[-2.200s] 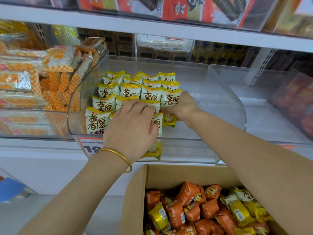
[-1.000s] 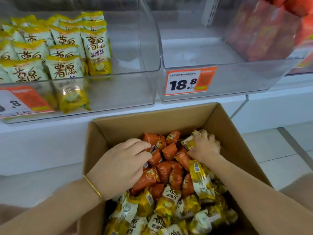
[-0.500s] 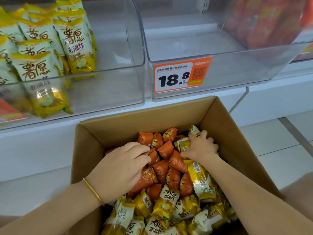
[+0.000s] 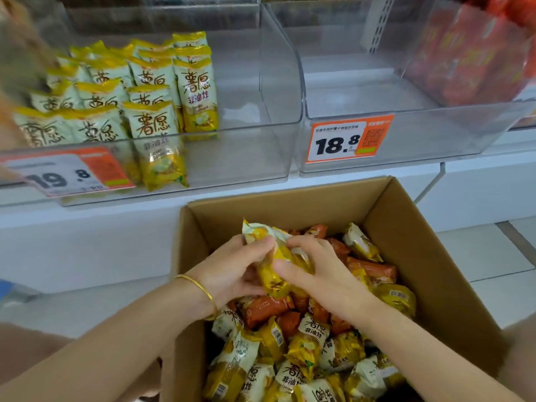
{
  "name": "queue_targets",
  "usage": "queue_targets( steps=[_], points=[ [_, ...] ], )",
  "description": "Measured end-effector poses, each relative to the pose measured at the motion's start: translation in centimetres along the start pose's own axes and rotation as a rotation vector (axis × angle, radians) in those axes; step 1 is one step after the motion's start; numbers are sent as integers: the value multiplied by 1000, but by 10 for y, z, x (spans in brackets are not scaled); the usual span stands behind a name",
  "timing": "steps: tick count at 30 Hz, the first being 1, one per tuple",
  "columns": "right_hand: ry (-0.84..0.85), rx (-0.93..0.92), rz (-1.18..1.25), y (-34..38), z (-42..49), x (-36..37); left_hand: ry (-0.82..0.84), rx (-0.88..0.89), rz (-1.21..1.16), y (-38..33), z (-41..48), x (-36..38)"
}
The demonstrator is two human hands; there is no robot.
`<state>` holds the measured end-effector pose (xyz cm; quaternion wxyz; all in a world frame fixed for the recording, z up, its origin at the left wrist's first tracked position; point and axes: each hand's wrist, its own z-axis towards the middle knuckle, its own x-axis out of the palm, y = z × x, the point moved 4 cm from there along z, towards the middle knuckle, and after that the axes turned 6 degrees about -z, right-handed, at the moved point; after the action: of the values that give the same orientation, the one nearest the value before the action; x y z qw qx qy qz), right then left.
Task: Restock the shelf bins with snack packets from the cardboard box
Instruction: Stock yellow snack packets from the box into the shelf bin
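Below the wrists, loose yellow snack packets [image 4: 311,336] lie heaped in the cardboard box [image 4: 441,271], mixed with orange packets [image 4: 371,269] just beyond the right fingertips. Both hands meet over the heap. The left hand [image 4: 232,274] curls its fingers round a small bundle of yellow packets [image 4: 272,274], and the right hand [image 4: 319,274] clasps the same bundle from the other side.

The wrappers look slick and only the squeeze holds them, so one could slide out on the lift and drop into the box or onto the floor [image 4: 478,250]. I cannot tell how many packets the bundle holds. An orange one caught among them would end up misplaced.

Up and left of the hands, the clear shelf bin [image 4: 261,158] holds upright rows of yellow packets [image 4: 150,123], which a careless push could topple. The neighbouring bin [image 4: 435,134], above the right hand, carries an 18.8 price label [image 4: 345,140], and yellow packets set there would be misfiled.
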<state>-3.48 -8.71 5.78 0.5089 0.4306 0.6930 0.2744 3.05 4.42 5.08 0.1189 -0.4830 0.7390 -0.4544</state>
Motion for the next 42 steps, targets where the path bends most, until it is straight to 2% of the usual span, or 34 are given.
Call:
queue_targets(
  steps=[2, 5, 6, 8, 11, 13, 16, 19, 22, 25, 29, 34, 38, 40, 42],
  points=[
    [-74, -44, 104, -1, 2, 1, 23, 28, 10, -1, -6, -6],
    [-181, -133, 96, -2, 7, 2, 16, 25, 22, 1, -13, -15],
    [-171, -134, 133, -3, 8, 4, 7, 32, 38, 1, -14, -18],
    [-113, -9, 356, -8, 12, 6, -41, 63, 79, 1, -18, -21],
    [100, 170, 749, -14, 15, 7, -164, 124, 139, -5, -21, -29],
    [209, 145, 782, -8, 14, 7, -154, 132, 126, -9, -25, -26],
    [156, 50, 789, 3, 12, 5, -102, 136, 217, -14, -27, -22],
    [85, 55, 853, 6, 11, -1, -32, 125, 107, -18, -27, -20],
    [166, 28, 942, 17, 5, -6, -15, 173, 80, -26, -27, -21],
    [128, -109, 901, 31, 1, -16, -100, 317, 335, -39, -34, -25],
    [137, -278, 785, 71, 0, -28, -181, 521, 562, -58, -46, -25],
    [257, -367, 587, 139, 14, -47, -256, 799, 725, -114, -69, -26],
    [216, -476, 474, 203, 41, -71, -297, 929, 802, -172, -82, -38],
    [154, -500, 426, 227, 62, -82, -409, 1013, 870, -189, -85, -52],
    [61, -474, 343, 240, 88, -91, -634, 1085, 1037, -194, -81, -75]
  ],
)
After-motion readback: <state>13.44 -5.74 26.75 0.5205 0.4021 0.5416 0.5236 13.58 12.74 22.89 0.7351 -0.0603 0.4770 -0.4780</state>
